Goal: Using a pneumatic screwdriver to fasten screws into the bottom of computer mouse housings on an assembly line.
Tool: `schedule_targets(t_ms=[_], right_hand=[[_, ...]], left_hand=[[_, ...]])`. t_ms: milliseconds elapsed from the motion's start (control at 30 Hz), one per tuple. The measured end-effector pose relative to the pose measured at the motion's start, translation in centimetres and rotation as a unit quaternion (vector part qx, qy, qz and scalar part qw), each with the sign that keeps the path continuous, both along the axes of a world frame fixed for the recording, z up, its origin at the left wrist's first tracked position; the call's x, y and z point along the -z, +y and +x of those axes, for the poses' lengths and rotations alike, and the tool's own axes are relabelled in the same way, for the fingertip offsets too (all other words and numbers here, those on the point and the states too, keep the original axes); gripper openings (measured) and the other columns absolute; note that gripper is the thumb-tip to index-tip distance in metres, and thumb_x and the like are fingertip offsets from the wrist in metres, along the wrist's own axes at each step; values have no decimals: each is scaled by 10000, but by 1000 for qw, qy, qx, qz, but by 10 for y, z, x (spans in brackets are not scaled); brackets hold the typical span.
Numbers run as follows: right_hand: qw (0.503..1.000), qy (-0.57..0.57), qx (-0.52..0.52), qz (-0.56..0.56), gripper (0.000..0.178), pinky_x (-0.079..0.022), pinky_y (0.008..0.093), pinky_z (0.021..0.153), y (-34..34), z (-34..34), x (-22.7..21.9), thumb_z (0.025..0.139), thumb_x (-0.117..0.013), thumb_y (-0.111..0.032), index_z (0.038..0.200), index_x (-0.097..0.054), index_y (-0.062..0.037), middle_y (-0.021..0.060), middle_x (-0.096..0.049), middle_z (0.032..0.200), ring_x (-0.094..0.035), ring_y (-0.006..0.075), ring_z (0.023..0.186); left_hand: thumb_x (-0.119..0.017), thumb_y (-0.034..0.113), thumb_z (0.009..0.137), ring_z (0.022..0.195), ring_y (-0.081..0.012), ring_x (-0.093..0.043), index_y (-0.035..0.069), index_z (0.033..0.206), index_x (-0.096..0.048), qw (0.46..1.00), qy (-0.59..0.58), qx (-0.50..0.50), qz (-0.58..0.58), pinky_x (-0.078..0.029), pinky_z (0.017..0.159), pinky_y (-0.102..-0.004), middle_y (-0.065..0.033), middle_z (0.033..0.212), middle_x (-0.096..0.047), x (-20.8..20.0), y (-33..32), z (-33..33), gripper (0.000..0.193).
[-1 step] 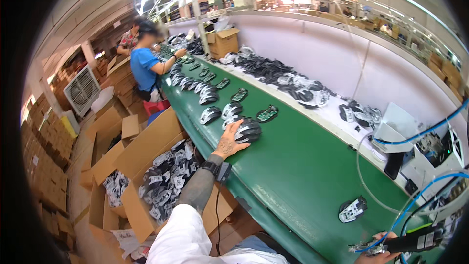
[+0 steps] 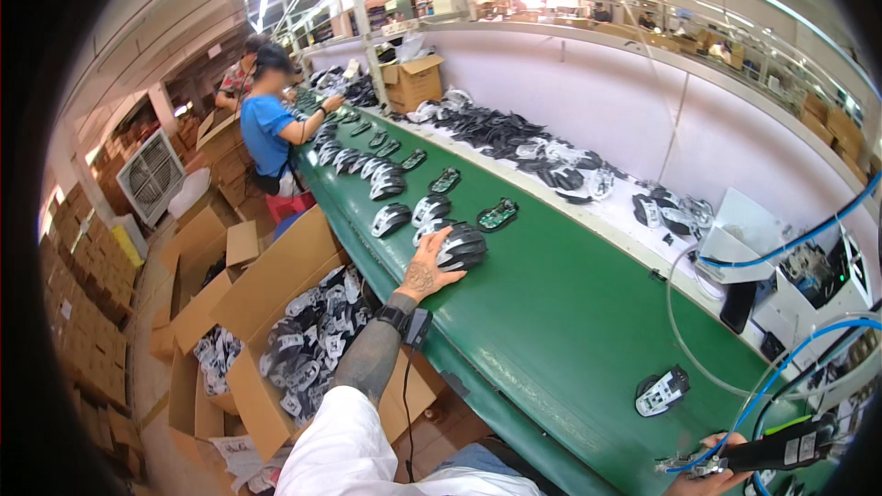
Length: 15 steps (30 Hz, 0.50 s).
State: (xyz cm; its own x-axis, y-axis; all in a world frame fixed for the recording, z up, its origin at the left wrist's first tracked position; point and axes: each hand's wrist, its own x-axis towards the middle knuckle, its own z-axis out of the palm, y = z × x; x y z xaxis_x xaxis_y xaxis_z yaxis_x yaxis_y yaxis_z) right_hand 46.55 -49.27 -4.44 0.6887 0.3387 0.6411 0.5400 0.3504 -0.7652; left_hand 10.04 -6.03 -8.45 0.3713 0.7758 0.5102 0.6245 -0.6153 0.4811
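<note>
Head view: the person's left hand (image 2: 424, 271) stretches out over the green conveyor desk (image 2: 551, 312), its fingers spread and laid on a black computer mouse (image 2: 462, 246) that sits on the belt near the desk's left edge, at the near end of a row of similar mice. The right hand (image 2: 712, 478), at the lower right rim, is clamped round a black powered screwdriver (image 2: 781, 450) with a blue hose. One mouse underside (image 2: 661, 392) lies alone just beside that tool. A cardboard box (image 2: 276, 294) of shells stands left of the desk.
</note>
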Motion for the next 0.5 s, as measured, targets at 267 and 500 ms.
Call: schedule_targets(t_ms=[267, 500], right_hand=[[995, -42, 86, 14, 518, -434, 366, 522, 25, -18, -34, 926, -324, -424, 1105, -367, 60, 194, -534, 804, -516, 276, 612], [999, -7, 49, 12, 525, -427, 372, 525, 27, -30, -46, 883, -375, -456, 937, -451, 61, 173, -542, 767, -524, 274, 616]], left_hand=[[-810, 277, 557, 1093, -353, -463, 92, 1326, -338, 990, -103, -74, 64, -398, 940, -406, -199, 1177, -452, -35, 38, 22, 922], [-802, 277, 578, 1136, -335, -464, 153, 1390, -263, 990, -117, -58, -49, -379, 967, -379, -208, 1254, -433, -3, 79, -6, 982]])
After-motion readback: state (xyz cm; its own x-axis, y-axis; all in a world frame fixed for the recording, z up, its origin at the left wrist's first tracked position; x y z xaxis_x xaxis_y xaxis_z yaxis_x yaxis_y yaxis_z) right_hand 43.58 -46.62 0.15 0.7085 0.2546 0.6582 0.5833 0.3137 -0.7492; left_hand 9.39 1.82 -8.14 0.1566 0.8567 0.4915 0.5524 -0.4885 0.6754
